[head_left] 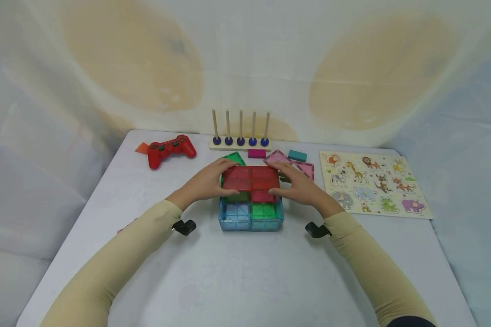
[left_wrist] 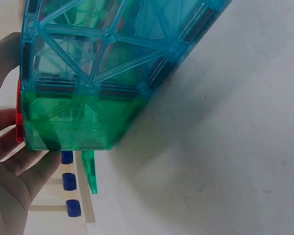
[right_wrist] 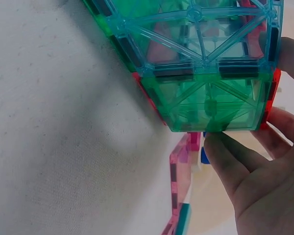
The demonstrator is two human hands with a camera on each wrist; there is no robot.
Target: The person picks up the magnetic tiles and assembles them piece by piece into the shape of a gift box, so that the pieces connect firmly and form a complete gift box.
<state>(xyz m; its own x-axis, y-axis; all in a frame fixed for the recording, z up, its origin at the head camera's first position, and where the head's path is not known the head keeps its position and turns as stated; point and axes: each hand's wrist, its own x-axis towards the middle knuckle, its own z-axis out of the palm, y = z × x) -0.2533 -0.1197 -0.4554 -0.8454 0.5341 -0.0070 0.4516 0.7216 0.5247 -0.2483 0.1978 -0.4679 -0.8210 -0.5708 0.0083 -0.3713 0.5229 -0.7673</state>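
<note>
Well to the left of the see-through tile box [head_left: 250, 225], on the near side of it, a pinkish sliver [head_left: 120, 231] shows at the edge of the left sleeve [head_left: 135, 245]; the rest of it is hidden. Left of the box and farther back lie an orange piece [head_left: 142, 148] and, touching or overlapping it, a red game controller [head_left: 171, 151].

The left hand [head_left: 206, 181] grips the box's left side, its thumb over the top and its other fingers parted and curved round the far end.

The box stands on the white table [head_left: 245, 277] between both hands, blue at the near end and green at the far end, with red tiles [head_left: 237, 178] across the far part of its top. Just behind it is a green tile [head_left: 236, 158]; farther behind, a rack [head_left: 234, 147] carries five upright pegs, each with a blue bead [head_left: 240, 141] at its foot. A magenta block [head_left: 257, 153], pink tiles [head_left: 278, 156] and a teal block [head_left: 297, 156] lie behind the box toward the right.

The right hand [head_left: 303, 187] grips the box's right side, its thumb on top and its fingers bent round the far end, slightly apart. Well to the right of the box lies an animal puzzle board [head_left: 370, 181].
</note>
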